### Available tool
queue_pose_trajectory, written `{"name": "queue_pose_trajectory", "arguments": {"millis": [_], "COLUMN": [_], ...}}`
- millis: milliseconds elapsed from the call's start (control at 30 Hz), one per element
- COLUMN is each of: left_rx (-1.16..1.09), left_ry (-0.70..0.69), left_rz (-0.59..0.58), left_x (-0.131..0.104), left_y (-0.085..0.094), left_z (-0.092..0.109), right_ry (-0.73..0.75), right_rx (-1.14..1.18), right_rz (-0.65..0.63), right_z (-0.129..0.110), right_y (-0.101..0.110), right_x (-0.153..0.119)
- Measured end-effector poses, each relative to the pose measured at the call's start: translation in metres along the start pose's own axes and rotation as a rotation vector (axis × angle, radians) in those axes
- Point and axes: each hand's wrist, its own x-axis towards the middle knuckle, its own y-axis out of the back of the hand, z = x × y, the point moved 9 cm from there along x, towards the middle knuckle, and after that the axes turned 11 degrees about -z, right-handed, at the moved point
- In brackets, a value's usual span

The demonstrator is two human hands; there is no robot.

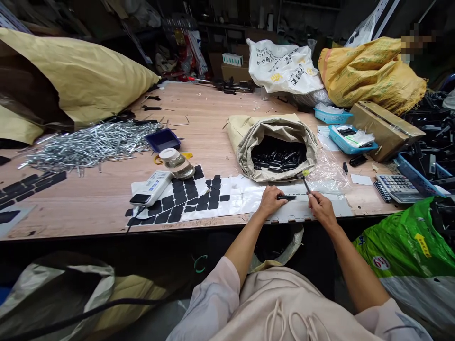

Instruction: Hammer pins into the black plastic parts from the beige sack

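My left hand rests at the front edge of the table, fingers closed on a narrow black part that lies on a whitish sheet. In my right hand is the thin handle of a small hammer. Its dark head, with a yellowish end, is raised just right of and beyond the black part. Beyond both hands, an open paper sack lies on its side, its mouth toward me, with many black parts inside.
Left on the table are a heap of metal rods, a dark blue tray, a jar, a white device and black adhesive pads. A calculator, blue baskets and a cardboard box stand right.
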Motion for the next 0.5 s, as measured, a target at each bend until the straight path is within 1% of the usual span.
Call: {"name": "queue_pose_trajectory", "arguments": {"millis": [67,133,200,267,333,400,467,500], "left_rx": [-0.010,-0.017,-0.007,0.026,0.072,0.114,0.151,0.169], "left_ry": [-0.002,-0.013,-0.031,-0.078,-0.174,-0.285,-0.345,-0.345], "left_rz": [-0.001,0.003,0.008,0.016,0.028,0.033,0.017,0.004], "left_x": [0.001,0.002,0.001,-0.006,-0.024,-0.053,-0.085,-0.100], "left_y": [-0.001,0.000,0.001,0.003,0.003,-0.001,-0.008,-0.011], "left_z": [-0.002,-0.001,0.003,0.013,0.029,0.044,0.051,0.051], "right_ry": [-0.079,-0.122,-0.125,-0.120,-0.120,-0.119,-0.115,-0.113], "right_rx": [0.163,0.300,0.384,0.416,0.429,0.440,0.435,0.430], "right_rz": [0.059,0.078,0.072,0.073,0.068,0.064,0.066,0.067], "right_z": [0.017,0.029,0.034,0.035,0.036,0.036,0.037,0.037], "right_y": [0.011,0.017,0.019,0.020,0.020,0.019,0.019,0.019], "right_x": [0.015,0.026,0.033,0.035,0.035,0.034,0.034,0.034]}}
